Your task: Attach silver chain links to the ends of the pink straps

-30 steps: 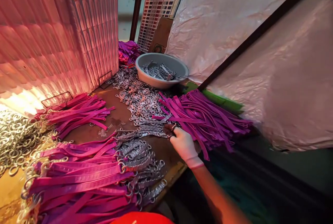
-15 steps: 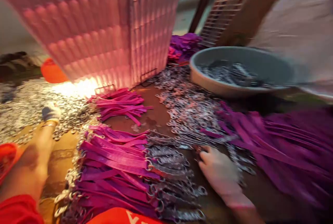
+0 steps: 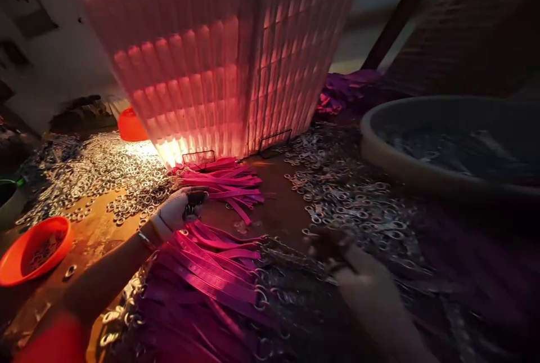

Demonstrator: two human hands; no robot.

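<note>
My left hand (image 3: 179, 209), in a pale glove with dark fingertips, is at the upper left end of a row of magenta straps (image 3: 211, 261). Its fingers are curled; what they hold, if anything, is hidden. On the right side of that row, my right hand (image 3: 350, 256) is dark and smeared by motion, so its fingers do not show clearly. It is nearest to the metal clasps (image 3: 367, 208) heaped beyond it. Metal pieces hang off the right ends of the straps. A smaller bundle of magenta straps (image 3: 232, 183) lies just past my left hand.
A pile of metal rings (image 3: 126, 174) spreads at left under a bright light. Behind stands a pink ribbed panel (image 3: 189, 65). An orange bowl (image 3: 59, 245) is at left, another orange container (image 3: 131, 125) behind it. A large basin (image 3: 379, 155) with metal pieces stands at right.
My left hand has come from the ring pile across to the strap ends. My right hand is still by the clasps, now blurred. The view has shifted left and the scene looks darker.
</note>
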